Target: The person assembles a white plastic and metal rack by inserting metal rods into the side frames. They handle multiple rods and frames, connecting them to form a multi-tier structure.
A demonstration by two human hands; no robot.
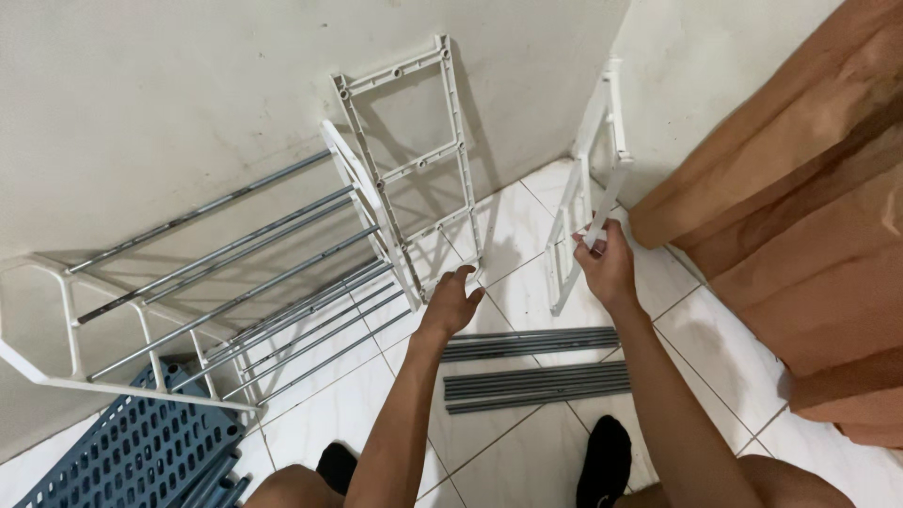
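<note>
Two bare hands worked at white plastic side frames on the glossy white tiled floor (527,452): left of the leaning white plastic ladder-shaped frame (414,160) stood a half-built rack of thin grey metal rods (245,282) over a blue perforated plastic panel (141,442), and the left hand (451,303) curled loosely at that frame's foot, touching it without a firm grip. Right of the frame, the right hand (607,263) pinched the slim white plastic frame (593,179) in the corner beside the brown curtain (800,207), above loose grey rods (536,362); steadying each rigid, smooth frame low and upright would likely have kept its sockets aligned.
</note>
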